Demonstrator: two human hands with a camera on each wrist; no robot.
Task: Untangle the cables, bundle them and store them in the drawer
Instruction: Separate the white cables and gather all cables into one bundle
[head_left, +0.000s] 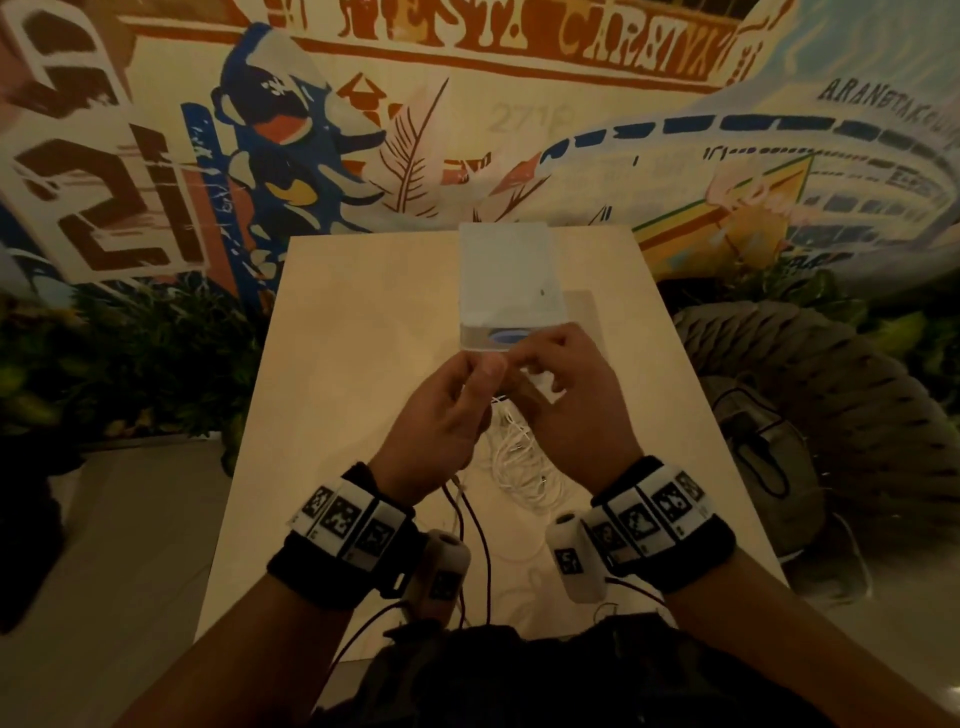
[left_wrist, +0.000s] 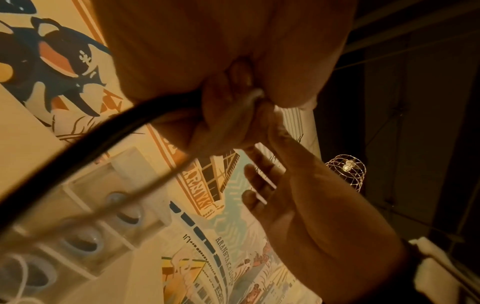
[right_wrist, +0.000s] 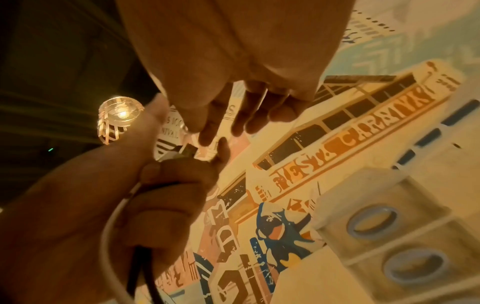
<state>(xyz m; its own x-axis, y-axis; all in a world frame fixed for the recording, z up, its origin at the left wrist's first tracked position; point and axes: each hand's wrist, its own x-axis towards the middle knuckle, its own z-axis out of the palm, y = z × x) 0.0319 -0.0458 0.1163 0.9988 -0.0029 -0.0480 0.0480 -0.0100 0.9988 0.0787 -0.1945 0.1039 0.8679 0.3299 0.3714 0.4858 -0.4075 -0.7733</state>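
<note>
Both hands meet above the pale table (head_left: 363, 322), just in front of a small white drawer unit (head_left: 506, 270). My left hand (head_left: 467, 384) grips a dark cable (head_left: 480, 540) and a white cable (right_wrist: 109, 226); the dark one hangs down to the near edge. In the right wrist view a metal plug (right_wrist: 185, 153) sticks out of the left fist (right_wrist: 155, 195). The index finger and thumb of my right hand (head_left: 561, 384) pinch at that plug end, with the other fingers held straighter. A tangle of white cables (head_left: 519, 457) lies on the table under the hands.
Blue rings (right_wrist: 372, 223) show in the drawer unit's compartments. A grey bag (head_left: 769, 457) and a woven pouf (head_left: 831, 374) sit on the floor to the right, with plants (head_left: 130, 364) to the left. A painted wall stands behind the table. A wire lamp (right_wrist: 119, 115) hangs overhead.
</note>
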